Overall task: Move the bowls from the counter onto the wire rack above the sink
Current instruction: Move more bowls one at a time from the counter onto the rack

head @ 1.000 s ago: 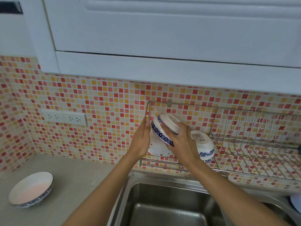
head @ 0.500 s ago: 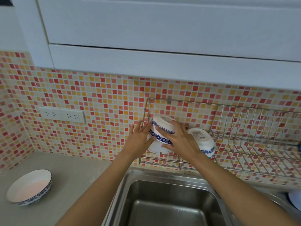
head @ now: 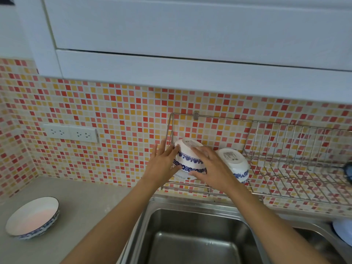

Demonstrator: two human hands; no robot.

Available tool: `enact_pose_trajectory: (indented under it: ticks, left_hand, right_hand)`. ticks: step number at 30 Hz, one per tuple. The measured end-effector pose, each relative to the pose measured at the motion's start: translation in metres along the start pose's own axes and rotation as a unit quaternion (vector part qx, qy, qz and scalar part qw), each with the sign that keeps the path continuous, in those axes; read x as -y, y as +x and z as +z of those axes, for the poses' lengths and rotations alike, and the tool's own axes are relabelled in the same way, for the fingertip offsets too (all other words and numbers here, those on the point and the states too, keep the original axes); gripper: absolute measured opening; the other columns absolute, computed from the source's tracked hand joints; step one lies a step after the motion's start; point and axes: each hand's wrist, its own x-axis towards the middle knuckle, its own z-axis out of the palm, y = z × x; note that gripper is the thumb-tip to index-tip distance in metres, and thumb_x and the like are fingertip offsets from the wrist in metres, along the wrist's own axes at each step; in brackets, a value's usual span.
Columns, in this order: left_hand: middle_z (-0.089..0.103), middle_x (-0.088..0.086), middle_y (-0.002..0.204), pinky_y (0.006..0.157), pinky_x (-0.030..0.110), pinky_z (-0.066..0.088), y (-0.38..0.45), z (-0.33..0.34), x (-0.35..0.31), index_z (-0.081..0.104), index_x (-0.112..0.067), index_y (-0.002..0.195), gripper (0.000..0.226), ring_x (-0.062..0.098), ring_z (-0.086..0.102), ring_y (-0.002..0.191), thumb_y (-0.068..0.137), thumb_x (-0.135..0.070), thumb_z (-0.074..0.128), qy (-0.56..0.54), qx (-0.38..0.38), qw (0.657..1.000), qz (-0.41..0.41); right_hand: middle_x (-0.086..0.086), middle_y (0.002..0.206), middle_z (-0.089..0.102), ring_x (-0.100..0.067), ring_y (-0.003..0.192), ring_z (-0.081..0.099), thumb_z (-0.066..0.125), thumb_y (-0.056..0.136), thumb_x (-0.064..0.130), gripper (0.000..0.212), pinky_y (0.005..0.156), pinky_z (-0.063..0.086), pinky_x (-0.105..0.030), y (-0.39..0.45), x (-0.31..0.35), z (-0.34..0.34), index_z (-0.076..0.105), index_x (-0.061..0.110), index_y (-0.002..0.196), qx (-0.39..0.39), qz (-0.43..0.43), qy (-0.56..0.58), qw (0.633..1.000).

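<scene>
A white bowl with blue bands [head: 188, 159] lies upside down at the left end of the wire rack [head: 285, 180], seemingly stacked on another. My left hand [head: 163, 164] rests flat against its left side, fingers spread. My right hand [head: 209, 166] covers its right side, fingers spread over the top. A second upturned blue-patterned bowl [head: 234, 164] sits just to its right on the rack. One more white bowl with a blue rim [head: 32, 218] stands upright on the grey counter [head: 85, 206] at the far left.
The steel sink [head: 190, 235] lies below the rack. A white cupboard [head: 190, 44] hangs low above it. A double socket [head: 70, 133] is on the tiled wall at the left. Part of a white dish [head: 342, 231] shows at the right edge.
The bowl in my hands has come down from a tilted pose to rest upside down on the rack. Both hands have loosened, fingers now spread on its sides.
</scene>
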Motion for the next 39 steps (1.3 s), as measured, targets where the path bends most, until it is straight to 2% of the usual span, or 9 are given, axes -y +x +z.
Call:
enact_pose_trajectory:
  ticks: [4, 8, 12, 17, 23, 28, 31, 35, 39]
  left_hand:
    - [0.007, 0.006, 0.159, 0.113, 0.037, -0.016, 0.005, -0.002, -0.005, 0.009, -0.022, 0.15, 0.077, 0.026, -0.01, 0.146, 0.091, -0.057, 0.042, 0.008, 0.009, 0.999, 0.031]
    - [0.002, 0.008, 0.159, 0.118, 0.044, -0.008, 0.016, -0.002, -0.01, 0.001, -0.031, 0.149, 0.08, 0.026, 0.005, 0.147, 0.089, -0.06, 0.043, 0.007, 0.045, 0.998, 0.038]
    - [0.017, 0.01, 0.157, 0.118, 0.045, -0.006, 0.019, 0.0, -0.01, 0.019, -0.032, 0.145, 0.078, 0.024, 0.021, 0.143, 0.082, -0.06, 0.054, -0.01, 0.031, 0.999, 0.036]
    - [0.04, 0.007, 0.146, 0.117, 0.043, -0.006, 0.013, 0.01, -0.008, 0.031, -0.028, 0.135, 0.079, 0.024, 0.041, 0.133, 0.072, -0.057, 0.068, 0.007, 0.001, 0.999, 0.04]
    - [0.034, 0.005, 0.151, 0.116, 0.044, -0.007, 0.012, 0.011, -0.01, 0.027, -0.032, 0.138, 0.081, 0.024, 0.032, 0.139, 0.073, -0.062, 0.064, 0.02, 0.006, 0.999, 0.031]
    - [0.002, 0.006, 0.16, 0.115, 0.046, -0.009, 0.008, 0.015, -0.01, 0.013, -0.033, 0.147, 0.076, 0.03, -0.003, 0.146, 0.085, -0.064, 0.045, 0.025, 0.019, 0.999, 0.02]
    - [0.002, 0.0, 0.16, 0.117, 0.047, -0.01, 0.008, 0.015, -0.012, 0.012, -0.03, 0.149, 0.07, 0.023, 0.001, 0.147, 0.09, -0.063, 0.032, 0.026, 0.021, 0.999, 0.018]
    - [0.009, -0.001, 0.159, 0.117, 0.048, -0.01, 0.009, 0.015, -0.012, 0.014, -0.029, 0.149, 0.07, 0.02, 0.011, 0.146, 0.09, -0.063, 0.032, 0.027, 0.027, 0.999, 0.014]
    - [0.0, 0.0, 0.16, 0.118, 0.051, -0.006, 0.003, 0.006, -0.017, 0.007, -0.029, 0.15, 0.07, 0.021, 0.0, 0.147, 0.092, -0.06, 0.032, 0.001, 0.048, 0.999, -0.011]
  right_hand:
    - [0.0, 0.151, 0.04, -0.024, 0.142, 0.033, 0.052, 0.089, 0.059, 0.069, 0.118, 0.012, -0.06, -0.01, -0.011, 0.007, 0.035, 0.029, 0.148, -0.091, 0.089, -0.06, 0.99]
    - [-0.001, 0.149, 0.047, -0.024, 0.143, 0.034, 0.045, 0.088, 0.067, 0.072, 0.118, 0.005, -0.06, -0.013, -0.012, 0.009, 0.037, 0.028, 0.148, -0.076, 0.133, -0.071, 0.986]
    - [0.006, 0.142, 0.055, -0.025, 0.146, 0.027, 0.045, 0.087, 0.068, 0.071, 0.117, -0.002, -0.061, -0.015, -0.011, 0.009, 0.037, 0.031, 0.148, -0.055, 0.116, -0.079, 0.989]
    - [-0.002, 0.142, 0.055, -0.026, 0.144, 0.032, 0.056, 0.088, 0.057, 0.065, 0.118, -0.001, -0.06, -0.015, -0.009, 0.005, 0.039, 0.034, 0.146, -0.058, 0.096, -0.074, 0.991]
    - [-0.001, 0.145, 0.052, -0.026, 0.147, 0.025, 0.059, 0.088, 0.055, 0.065, 0.118, 0.001, -0.063, -0.014, -0.012, 0.009, 0.038, 0.036, 0.146, -0.063, 0.094, -0.07, 0.991]
    - [-0.006, 0.162, 0.021, -0.03, 0.151, 0.005, 0.037, 0.083, 0.077, 0.087, 0.113, -0.014, -0.057, -0.015, -0.013, 0.01, 0.015, 0.033, 0.154, -0.046, 0.156, -0.112, 0.98]
    - [-0.008, 0.163, 0.015, -0.031, 0.151, 0.007, 0.032, 0.079, 0.084, 0.094, 0.113, -0.014, -0.062, -0.014, -0.013, 0.01, 0.017, 0.03, 0.154, -0.024, 0.185, -0.123, 0.975]
    - [-0.007, 0.162, 0.018, -0.031, 0.15, 0.012, 0.031, 0.077, 0.086, 0.094, 0.113, -0.009, -0.067, -0.012, -0.015, 0.011, 0.025, 0.03, 0.152, -0.012, 0.188, -0.129, 0.974]
    - [-0.007, 0.162, 0.019, -0.031, 0.149, 0.016, 0.034, 0.077, 0.084, 0.091, 0.113, -0.006, -0.068, -0.012, -0.014, 0.009, 0.022, 0.034, 0.152, -0.026, 0.193, -0.106, 0.975]
